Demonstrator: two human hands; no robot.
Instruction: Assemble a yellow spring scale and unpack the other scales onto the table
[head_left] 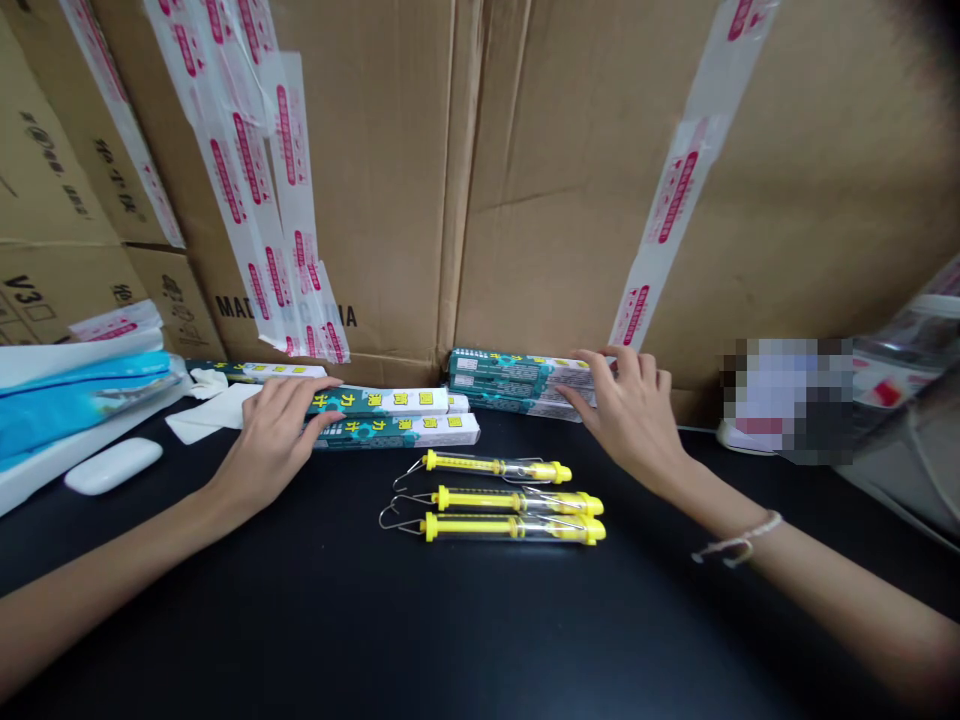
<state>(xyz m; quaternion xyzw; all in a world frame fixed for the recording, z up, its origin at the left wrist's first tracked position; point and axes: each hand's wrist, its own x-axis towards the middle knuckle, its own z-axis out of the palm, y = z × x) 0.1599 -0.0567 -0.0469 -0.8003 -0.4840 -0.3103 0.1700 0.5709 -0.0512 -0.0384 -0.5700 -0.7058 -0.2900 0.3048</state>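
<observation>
Left hand point(274, 440), grip open, palm down on teal-white boxes point(394, 432). Right hand point(630, 415), grip open too, fingers on stacked teal boxes point(517, 385) by cardboard cartons point(600, 200). Three yellow clear-tube spring scales point(510, 505), wire hooks out, lying side by side on black worktop point(300, 600), between hands.

Free passage over the black counter point(480, 640) nearest the person, up to the three yellow spring scales point(510, 505). Narrow gap between scales and left hand point(270, 440); wider room right of them, below right hand point(626, 415). Forward reach stopped by teal-and-white boxes point(394, 432), then taped cardboard cartons point(600, 170). White mouse point(112, 466) obstructs far left.
</observation>
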